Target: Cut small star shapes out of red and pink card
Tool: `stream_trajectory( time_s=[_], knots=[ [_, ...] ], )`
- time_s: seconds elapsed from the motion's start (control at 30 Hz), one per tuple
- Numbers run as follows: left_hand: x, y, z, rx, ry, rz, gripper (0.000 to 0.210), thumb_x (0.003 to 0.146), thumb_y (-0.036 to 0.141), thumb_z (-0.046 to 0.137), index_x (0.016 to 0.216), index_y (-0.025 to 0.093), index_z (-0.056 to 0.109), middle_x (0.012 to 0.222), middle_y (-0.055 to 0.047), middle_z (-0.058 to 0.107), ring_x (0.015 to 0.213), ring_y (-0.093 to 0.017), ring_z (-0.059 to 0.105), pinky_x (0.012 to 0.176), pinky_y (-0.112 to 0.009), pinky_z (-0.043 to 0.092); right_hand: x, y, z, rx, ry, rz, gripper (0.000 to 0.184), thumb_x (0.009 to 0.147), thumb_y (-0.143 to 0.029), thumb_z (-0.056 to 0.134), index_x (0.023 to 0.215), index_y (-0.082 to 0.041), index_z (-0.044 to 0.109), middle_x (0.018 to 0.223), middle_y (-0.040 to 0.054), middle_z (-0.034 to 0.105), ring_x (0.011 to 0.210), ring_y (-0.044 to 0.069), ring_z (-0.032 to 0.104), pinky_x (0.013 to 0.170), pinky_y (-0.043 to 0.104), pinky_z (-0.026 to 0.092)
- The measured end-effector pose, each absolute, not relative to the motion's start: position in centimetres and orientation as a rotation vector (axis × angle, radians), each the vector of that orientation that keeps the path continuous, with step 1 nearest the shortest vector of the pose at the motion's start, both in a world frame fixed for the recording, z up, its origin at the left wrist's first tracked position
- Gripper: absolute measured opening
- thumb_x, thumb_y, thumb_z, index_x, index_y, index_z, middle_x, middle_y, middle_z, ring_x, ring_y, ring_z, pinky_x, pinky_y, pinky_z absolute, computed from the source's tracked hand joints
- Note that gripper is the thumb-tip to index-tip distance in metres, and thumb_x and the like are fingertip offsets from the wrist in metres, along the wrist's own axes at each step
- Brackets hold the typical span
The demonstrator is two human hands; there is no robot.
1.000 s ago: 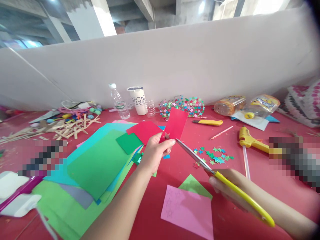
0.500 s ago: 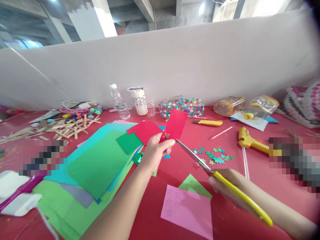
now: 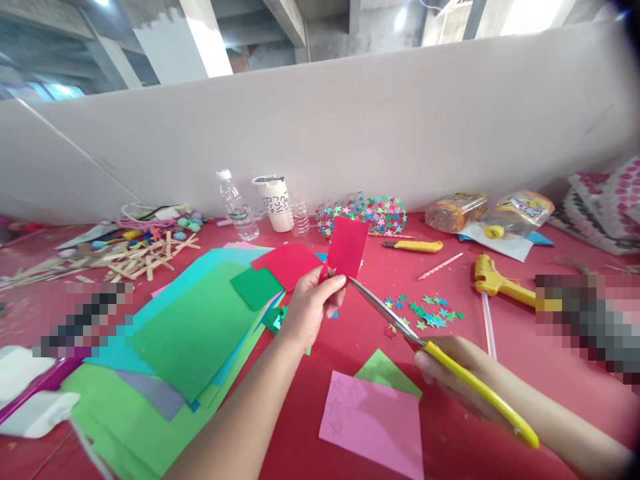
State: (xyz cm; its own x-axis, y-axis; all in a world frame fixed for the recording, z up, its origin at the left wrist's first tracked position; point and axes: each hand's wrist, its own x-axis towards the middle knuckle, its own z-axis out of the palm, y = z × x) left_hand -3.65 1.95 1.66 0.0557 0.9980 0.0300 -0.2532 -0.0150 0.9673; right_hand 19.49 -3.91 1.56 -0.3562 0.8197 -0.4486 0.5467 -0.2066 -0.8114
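Note:
My left hand (image 3: pixel 314 303) pinches the lower end of a small red sheet of paper (image 3: pixel 349 245), which stands up over the table. Yellow-handled scissors (image 3: pixel 475 387) are gripped in my right hand (image 3: pixel 450 370), their blades pointing up and left so that the tips lie close beside my left thumb. Whether the tips touch the paper I cannot tell. Below my hands lies a pink sheet (image 3: pixel 373 423) with stars drawn on it, partly over a light green piece (image 3: pixel 387 373). Small cut paper stars (image 3: pixel 430 312) are scattered behind the scissors.
A stack of coloured sheets (image 3: pixel 195 327) covers the left side. Wooden sticks (image 3: pixel 150 257), a water bottle (image 3: pixel 237 207), a cup (image 3: pixel 275 203) and a star-filled clear container (image 3: pixel 385 213) stand or lie behind. Rightward are a utility knife (image 3: pixel 415 247) and a yellow glue gun (image 3: pixel 500 280).
The red paper in my left hand has turned a little, and its upper end has shifted left. The scissors remain nearly in the same place by my left thumb.

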Motion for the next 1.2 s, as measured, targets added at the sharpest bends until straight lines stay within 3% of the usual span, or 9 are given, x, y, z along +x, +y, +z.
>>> stream_trajectory(
  time_s=[0.1, 0.33, 0.53, 0.8, 0.97, 1.2],
  knots=[
    [-3.5, 2.1, 1.3, 1.042, 0.989, 1.318, 0.022, 0.077, 0.035, 0.072, 0.069, 0.017, 0.061, 0.056, 0.002, 0.061, 0.047, -0.008, 0.049, 0.047, -0.020, 0.036, 19.5, -4.2, 1.7, -1.639, -1.744, 1.627, 0.074, 0.069, -0.097, 0.042, 0.067, -0.023, 0.042, 0.052, -0.0103, 0.032, 0.043, 0.007, 0.029, 0.040, 0.019, 0.026],
    [-2.9, 1.8, 0.6, 0.967, 0.958, 1.358, 0.018, 0.070, 0.028, 0.078, 0.065, 0.016, 0.067, 0.061, 0.000, 0.065, 0.054, -0.011, 0.056, 0.054, -0.024, 0.046, 19.6, -4.5, 1.1, -1.544, -1.757, 1.580, 0.078, 0.066, -0.101, 0.033, 0.066, -0.023, 0.038, 0.055, -0.0101, 0.030, 0.046, 0.008, 0.032, 0.041, 0.018, 0.028],
    [-2.5, 1.5, 0.1, 0.965, 0.956, 1.372, 0.019, 0.072, 0.029, 0.080, 0.064, 0.016, 0.068, 0.061, 0.001, 0.065, 0.055, -0.011, 0.054, 0.052, -0.022, 0.044, 19.7, -4.4, 0.7, -1.422, -1.836, 1.622, 0.074, 0.075, -0.096, 0.030, 0.069, -0.023, 0.041, 0.049, -0.0118, 0.031, 0.041, 0.007, 0.029, 0.041, 0.021, 0.023],
    [-2.0, 1.2, -0.4, 0.927, 0.967, 1.342, 0.030, 0.071, 0.035, 0.081, 0.056, 0.015, 0.064, 0.055, 0.001, 0.059, 0.053, -0.010, 0.052, 0.051, -0.022, 0.042, 19.5, -5.3, 0.2, -1.371, -1.762, 1.656, 0.067, 0.084, -0.088, 0.036, 0.069, -0.023, 0.038, 0.059, -0.0088, 0.035, 0.049, 0.009, 0.031, 0.046, 0.021, 0.024],
    [-1.8, 1.0, -0.6, 0.942, 0.958, 1.317, 0.030, 0.075, 0.035, 0.079, 0.056, 0.015, 0.065, 0.049, 0.003, 0.051, 0.051, -0.010, 0.047, 0.054, -0.024, 0.040, 19.0, -5.7, 0.8, -1.463, -1.641, 1.655, 0.067, 0.082, -0.090, 0.034, 0.070, -0.025, 0.041, 0.057, -0.0073, 0.033, 0.046, 0.011, 0.029, 0.043, 0.024, 0.023],
    [-1.9, 1.1, -0.5, 0.925, 0.986, 1.325, 0.034, 0.071, 0.037, 0.081, 0.052, 0.016, 0.061, 0.050, 0.002, 0.052, 0.051, -0.011, 0.047, 0.051, -0.024, 0.037, 18.6, -4.9, 1.5, -1.436, -1.721, 1.491, 0.069, 0.075, -0.091, 0.045, 0.059, -0.026, 0.031, 0.057, -0.0061, 0.028, 0.051, 0.013, 0.026, 0.045, 0.026, 0.027]
  ],
)
